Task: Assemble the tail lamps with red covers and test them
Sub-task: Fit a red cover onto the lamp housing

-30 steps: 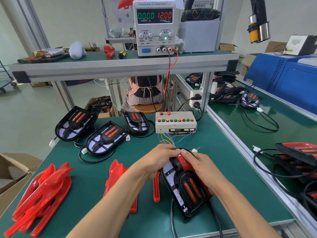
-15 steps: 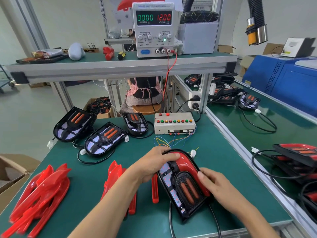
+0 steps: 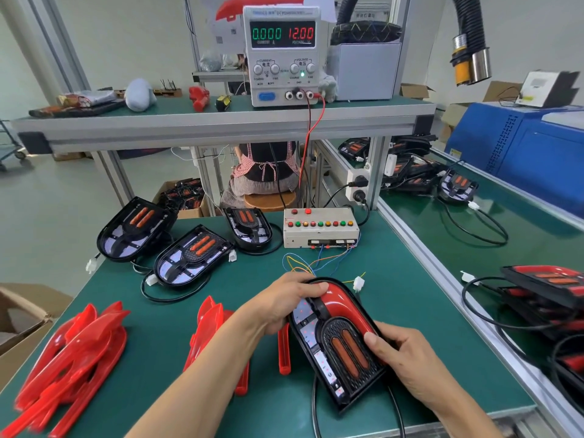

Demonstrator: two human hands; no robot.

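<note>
A black tail lamp (image 3: pixel 336 352) with two orange strips lies on the green table in front of me. A red cover (image 3: pixel 343 306) sits along its upper right edge. My left hand (image 3: pixel 286 303) holds the lamp's top left, fingers curled over the rim and the cover's end. My right hand (image 3: pixel 399 358) grips the lamp's right side, thumb on the cover. Loose red covers lie in a pile (image 3: pixel 69 358) at the left and beside my left forearm (image 3: pixel 210 330). The test box (image 3: pixel 320 227) with coloured buttons stands behind, its wires trailing to a white connector (image 3: pixel 358 283).
Three uncovered lamps (image 3: pixel 192 254) rest at the back left. The power supply (image 3: pixel 282 55) on the shelf reads 0.000 and 12.00. Finished lamps and cables (image 3: pixel 543 289) crowd the right bench. A cardboard box (image 3: pixel 19 327) stands at the left edge. A person sits behind the bench.
My right hand has slid from the lamp's top down along the right side of the red cover. My left hand has stayed at the top left.
</note>
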